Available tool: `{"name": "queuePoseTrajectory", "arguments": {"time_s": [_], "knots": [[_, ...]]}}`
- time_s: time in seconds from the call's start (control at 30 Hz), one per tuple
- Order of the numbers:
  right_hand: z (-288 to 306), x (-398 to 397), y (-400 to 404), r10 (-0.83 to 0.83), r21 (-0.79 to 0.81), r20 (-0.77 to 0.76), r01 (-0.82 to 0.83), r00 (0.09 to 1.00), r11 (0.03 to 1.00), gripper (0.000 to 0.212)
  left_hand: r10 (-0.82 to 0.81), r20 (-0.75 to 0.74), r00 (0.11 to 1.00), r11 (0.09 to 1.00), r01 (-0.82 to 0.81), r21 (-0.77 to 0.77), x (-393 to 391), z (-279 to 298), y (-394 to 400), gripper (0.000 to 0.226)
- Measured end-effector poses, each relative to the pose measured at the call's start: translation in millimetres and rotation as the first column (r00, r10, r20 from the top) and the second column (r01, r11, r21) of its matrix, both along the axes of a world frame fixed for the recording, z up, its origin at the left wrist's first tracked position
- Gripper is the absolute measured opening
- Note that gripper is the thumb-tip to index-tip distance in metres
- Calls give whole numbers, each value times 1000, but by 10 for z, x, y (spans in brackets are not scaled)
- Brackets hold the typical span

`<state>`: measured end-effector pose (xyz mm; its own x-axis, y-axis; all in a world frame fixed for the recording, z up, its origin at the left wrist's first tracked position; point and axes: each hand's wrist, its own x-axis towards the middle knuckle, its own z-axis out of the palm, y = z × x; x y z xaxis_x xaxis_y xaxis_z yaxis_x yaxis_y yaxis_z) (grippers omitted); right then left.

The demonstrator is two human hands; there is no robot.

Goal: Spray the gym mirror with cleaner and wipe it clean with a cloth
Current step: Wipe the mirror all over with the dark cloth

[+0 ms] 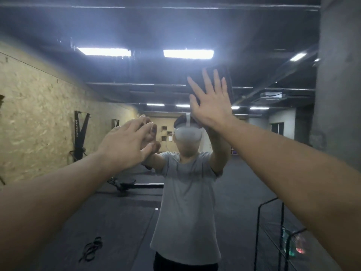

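The gym mirror (121,216) fills most of the view and reflects me and the gym behind. My right hand (210,102) is raised high with its fingers spread straight, pressing a dark cloth (226,75) flat against the glass. The cloth shows only as a dark patch above and beside the fingers. My left hand (125,142) is held lower and to the left with fingers extended, at or very near the glass, meeting its own reflection. It holds nothing. I cannot pick out a spray bottle with certainty.
A grey concrete pillar (338,94) borders the mirror on the right. At the lower right a black wire rack (273,223) holds a blurred greenish bottle-like object (289,245). The reflection shows chipboard walls, dark floor mats, straps and gym equipment.
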<state>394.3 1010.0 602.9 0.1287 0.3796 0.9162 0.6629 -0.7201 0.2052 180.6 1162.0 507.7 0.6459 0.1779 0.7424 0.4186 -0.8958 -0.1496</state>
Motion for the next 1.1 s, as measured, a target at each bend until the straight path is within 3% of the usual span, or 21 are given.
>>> {"name": "queuePoseTrajectory", "arguments": {"time_s": [0.07,0.2,0.27,0.43,0.6,0.77,1.0,1.1], "knots": [[92,-156,243,-6,12,5,6,1000,1000,58,-8,5,1000,1000,7,26,-58,96,190,69],[98,-364,592,17,-243,152,21,988,970,54,-24,56,998,994,18,105,-88,216,489,92],[182,-334,514,32,-275,147,10,989,961,54,-39,98,994,987,23,156,-93,260,565,85],[596,-91,19,-37,122,-101,49,994,991,56,-113,85,990,981,98,165,-41,431,669,68],[1134,-148,206,-15,295,-232,85,973,952,56,-158,85,984,967,137,214,27,548,692,68],[1076,-452,677,-11,-2,17,11,1000,1000,56,-162,116,980,971,137,196,0,604,725,71],[-331,-251,447,47,-364,188,25,981,931,54,-179,100,979,967,157,200,-37,366,643,65],[-1039,-43,165,102,-439,273,30,956,898,54,-185,81,979,968,167,189,-39,250,551,66]]}}
